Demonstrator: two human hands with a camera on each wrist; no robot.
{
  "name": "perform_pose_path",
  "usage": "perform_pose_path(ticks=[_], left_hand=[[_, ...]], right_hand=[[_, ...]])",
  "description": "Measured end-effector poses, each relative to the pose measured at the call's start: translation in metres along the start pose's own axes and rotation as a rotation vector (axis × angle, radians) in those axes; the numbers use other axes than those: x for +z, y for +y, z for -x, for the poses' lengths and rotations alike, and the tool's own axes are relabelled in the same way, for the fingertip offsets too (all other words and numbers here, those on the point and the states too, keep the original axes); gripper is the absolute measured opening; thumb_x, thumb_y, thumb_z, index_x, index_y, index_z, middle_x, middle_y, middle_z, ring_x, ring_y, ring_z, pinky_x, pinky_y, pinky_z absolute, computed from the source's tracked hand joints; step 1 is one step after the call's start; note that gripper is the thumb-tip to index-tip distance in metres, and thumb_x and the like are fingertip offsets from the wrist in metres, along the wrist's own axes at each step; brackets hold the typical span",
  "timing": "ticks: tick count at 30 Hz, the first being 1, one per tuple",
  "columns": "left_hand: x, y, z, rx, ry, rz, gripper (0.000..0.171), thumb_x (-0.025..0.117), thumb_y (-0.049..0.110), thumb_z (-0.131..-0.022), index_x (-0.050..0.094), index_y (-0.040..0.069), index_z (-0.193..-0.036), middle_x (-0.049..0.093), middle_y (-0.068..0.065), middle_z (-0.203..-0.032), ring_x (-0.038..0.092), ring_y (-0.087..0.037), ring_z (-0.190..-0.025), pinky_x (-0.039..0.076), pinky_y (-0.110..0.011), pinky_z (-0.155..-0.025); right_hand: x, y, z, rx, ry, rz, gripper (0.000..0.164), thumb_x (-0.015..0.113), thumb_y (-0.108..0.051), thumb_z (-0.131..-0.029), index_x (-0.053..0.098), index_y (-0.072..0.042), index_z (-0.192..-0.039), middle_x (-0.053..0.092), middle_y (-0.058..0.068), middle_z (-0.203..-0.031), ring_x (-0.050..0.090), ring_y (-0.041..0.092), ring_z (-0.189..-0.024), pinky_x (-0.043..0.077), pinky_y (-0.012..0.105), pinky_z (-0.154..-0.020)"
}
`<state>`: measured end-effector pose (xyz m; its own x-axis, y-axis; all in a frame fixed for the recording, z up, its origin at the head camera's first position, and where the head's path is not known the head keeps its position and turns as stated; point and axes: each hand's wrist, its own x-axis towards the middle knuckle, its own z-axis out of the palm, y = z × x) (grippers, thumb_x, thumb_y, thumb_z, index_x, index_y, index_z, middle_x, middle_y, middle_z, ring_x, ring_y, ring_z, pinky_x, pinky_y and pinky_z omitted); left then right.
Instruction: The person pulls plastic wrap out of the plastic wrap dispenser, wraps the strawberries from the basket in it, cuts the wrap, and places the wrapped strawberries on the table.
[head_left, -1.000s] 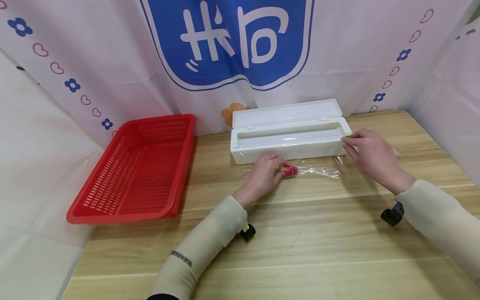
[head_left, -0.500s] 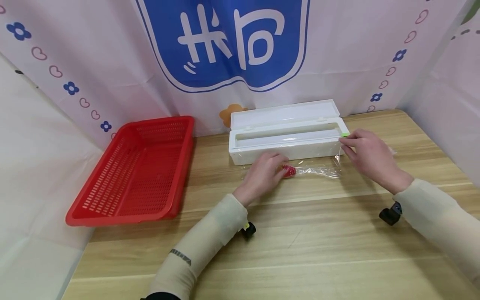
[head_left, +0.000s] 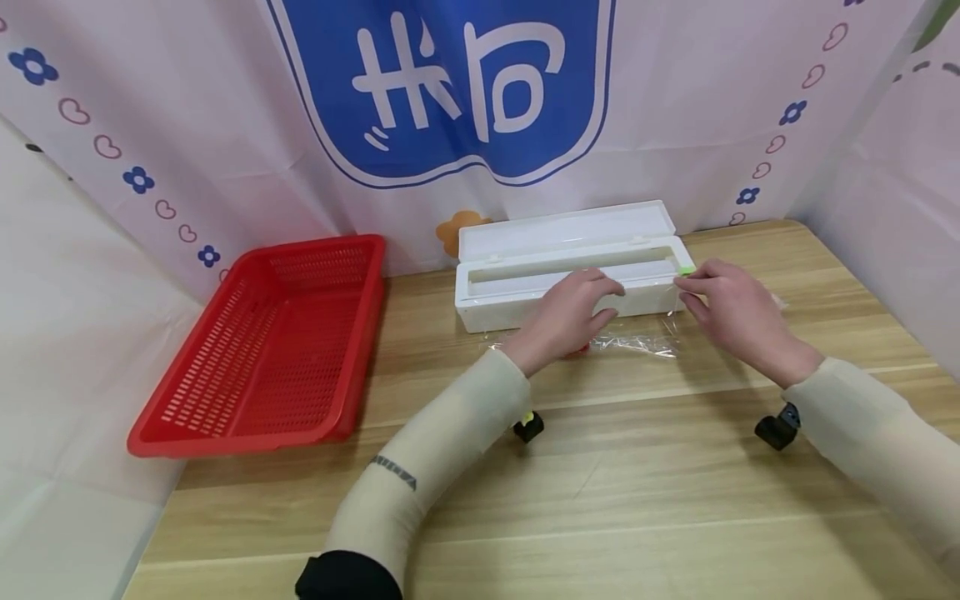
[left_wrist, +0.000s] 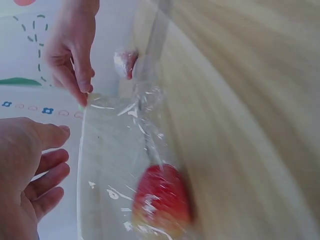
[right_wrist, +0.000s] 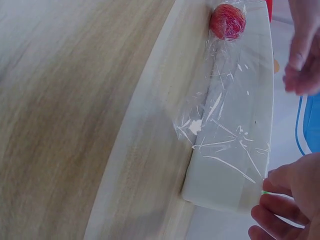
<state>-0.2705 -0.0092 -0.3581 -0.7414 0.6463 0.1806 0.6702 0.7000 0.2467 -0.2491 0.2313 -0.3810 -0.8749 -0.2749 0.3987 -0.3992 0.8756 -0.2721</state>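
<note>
A long white cling film dispenser (head_left: 491, 315) stands on the table with its lid raised and a roll inside. Clear cling film (right_wrist: 215, 100) hangs down its front onto the wood. Wrapped in that film, a red and yellow fruit (left_wrist: 161, 197) lies against the box front; in the head view my left hand mostly hides it. My left hand (head_left: 566, 312) hovers over the box's front edge, fingers loosely bent and holding nothing. At the right end, my right hand (head_left: 738, 312) pinches a small green slider (head_left: 686, 271) between thumb and forefinger.
A red perforated basket (head_left: 348, 400) stands on the left of the table (head_left: 637, 517). Another small film-wrapped red piece (left_wrist: 126, 62) lies beyond the box's right end. A printed white curtain (head_left: 247, 108) hangs close behind the box.
My left hand has let go of the wrapped fruit and risen up and to the right, over the dispenser's front edge. My right hand stays at the green slider.
</note>
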Motion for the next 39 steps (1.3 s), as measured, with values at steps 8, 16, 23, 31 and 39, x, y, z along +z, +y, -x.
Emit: perform_pose_path(ticks=[8,16,23,31,39], left_hand=[[0.001,0.017,-0.049,0.023,-0.066,-0.058,0.034,0.054,0.025,-0.097,0.059,0.02,-0.13,0.06,0.005,-0.128,0.052,-0.01,-0.12,0.04,-0.021,-0.104],[0.012,0.018,-0.08,0.047,-0.102,-0.127,0.037,0.049,0.02,-0.099,0.055,0.023,-0.135,0.057,0.006,-0.131,0.051,-0.012,-0.119,0.039,-0.021,-0.104],[0.014,0.031,-0.095,0.044,-0.199,-0.17,0.042,0.041,0.016,-0.101,0.05,0.029,-0.14,0.052,0.009,-0.138,0.046,-0.011,-0.122,0.037,-0.021,-0.105],[0.02,0.04,-0.102,0.048,-0.255,-0.229,0.046,0.042,0.012,-0.1,0.051,0.04,-0.135,0.047,0.011,-0.137,0.04,-0.011,-0.121,0.041,-0.022,-0.095],[0.024,0.04,-0.107,0.041,-0.199,-0.242,0.034,0.046,0.022,-0.1,0.062,0.042,-0.123,0.05,0.011,-0.129,0.041,-0.011,-0.113,0.042,-0.023,-0.088]], right_hand=[[0.0,0.004,0.001,-0.011,0.008,0.003,0.029,0.068,-0.005,-0.084,0.07,-0.002,-0.113,0.062,0.014,-0.097,0.059,0.028,-0.083,0.051,0.045,-0.07],[0.003,0.005,0.001,-0.068,0.04,-0.022,0.027,0.067,-0.002,-0.084,0.071,0.0,-0.11,0.062,0.014,-0.094,0.061,0.027,-0.08,0.052,0.044,-0.069],[0.004,0.006,0.001,-0.079,0.039,-0.026,0.026,0.067,-0.002,-0.083,0.071,0.001,-0.108,0.061,0.013,-0.092,0.061,0.027,-0.08,0.051,0.045,-0.069],[0.003,0.005,0.0,-0.056,0.012,-0.034,0.023,0.064,-0.004,-0.086,0.071,0.004,-0.106,0.062,0.017,-0.101,0.061,0.032,-0.091,0.051,0.049,-0.079],[0.0,0.007,-0.003,-0.046,-0.007,-0.017,0.021,0.065,-0.006,-0.086,0.072,0.004,-0.104,0.063,0.017,-0.097,0.062,0.034,-0.089,0.051,0.05,-0.076]])
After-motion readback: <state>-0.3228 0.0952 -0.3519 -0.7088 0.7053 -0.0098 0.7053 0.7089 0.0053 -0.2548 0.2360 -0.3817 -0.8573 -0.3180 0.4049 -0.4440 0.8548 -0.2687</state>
